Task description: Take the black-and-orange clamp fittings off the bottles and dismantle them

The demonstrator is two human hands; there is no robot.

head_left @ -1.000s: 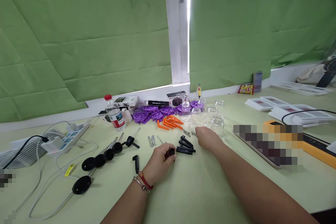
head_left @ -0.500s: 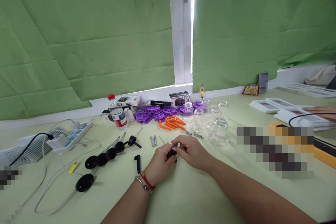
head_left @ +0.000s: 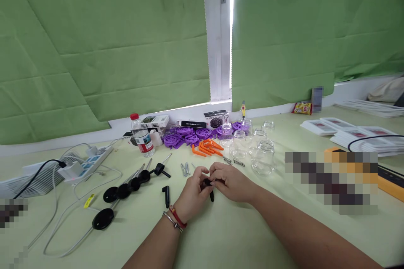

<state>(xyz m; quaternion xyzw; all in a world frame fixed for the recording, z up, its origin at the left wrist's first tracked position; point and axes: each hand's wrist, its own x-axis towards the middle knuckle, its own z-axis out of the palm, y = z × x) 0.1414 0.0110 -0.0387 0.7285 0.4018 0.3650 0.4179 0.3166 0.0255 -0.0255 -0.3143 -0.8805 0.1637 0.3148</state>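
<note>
My left hand [head_left: 193,190] and my right hand [head_left: 232,181] meet over the middle of the table, fingers closed on one small black plastic part [head_left: 211,194]. Most of this part is hidden by the fingers; a short dark end sticks out below them. Left of my left hand lies a black L-shaped handle [head_left: 167,196]. Metal screws [head_left: 185,169] lie just beyond my hands, and metal coil springs [head_left: 239,162] rest beyond my right hand. Further left is a row of black discs on metal rods [head_left: 134,184].
Orange curved pieces [head_left: 206,148], purple plastic parts [head_left: 189,136] and clear glass jars [head_left: 263,157] stand along the back. A water bottle [head_left: 142,135] is at the back left, near a power strip [head_left: 91,164] with loose cables. White flat panels [head_left: 362,138] lie at right.
The black part's lower end shows more below my fingers than before. My hands stay together in nearly the same place. Another person's hand at the far right has gone out of view.
</note>
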